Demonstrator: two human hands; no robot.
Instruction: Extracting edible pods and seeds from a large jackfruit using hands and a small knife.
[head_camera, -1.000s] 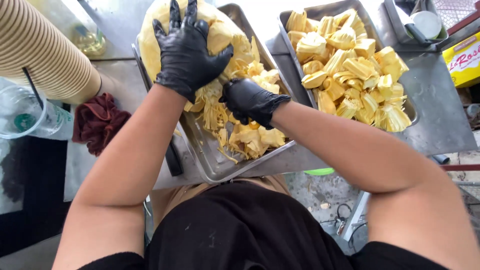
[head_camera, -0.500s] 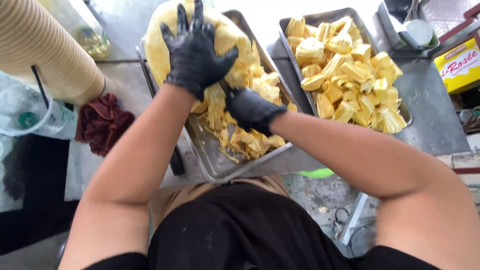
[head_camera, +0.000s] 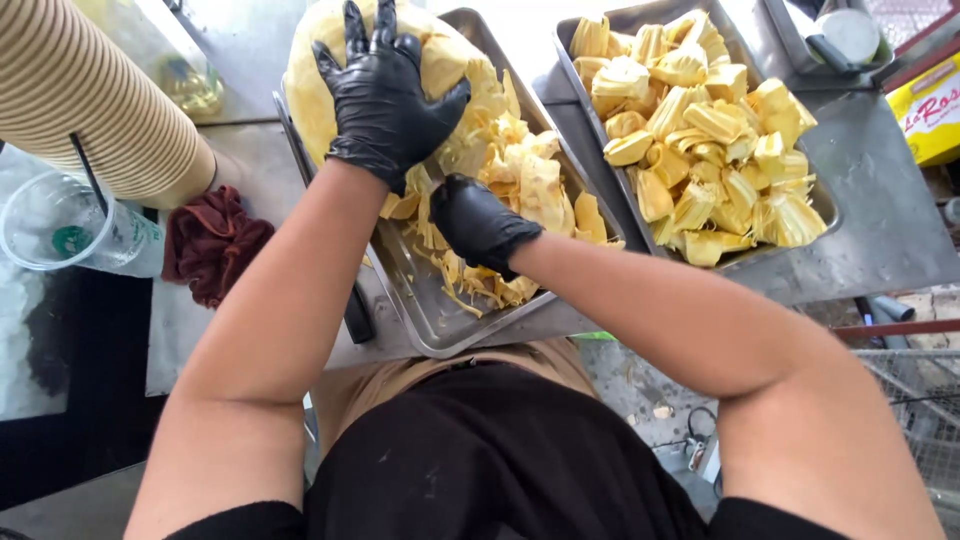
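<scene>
We were pulling the jackfruit (head_camera: 330, 90) apart over the near tray (head_camera: 420, 320): our left hand (head_camera: 385, 95) lay spread on the big yellow piece, pinning it down. Our right hand (head_camera: 480, 222) was closed around something among the strands (head_camera: 470, 280); the next move likely needed a firm, steady pull.

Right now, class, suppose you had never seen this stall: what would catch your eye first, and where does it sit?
First, the two black-gloved hands: the left hand is spread over a big pale-yellow chunk of jackfruit, the right hand closed just below it among shredded yellow fibres in a steel tray. To the right, a second steel tray is heaped with bright yellow fruit pods. At far left leans a tall stack of ribbed tan paper cups.
</scene>
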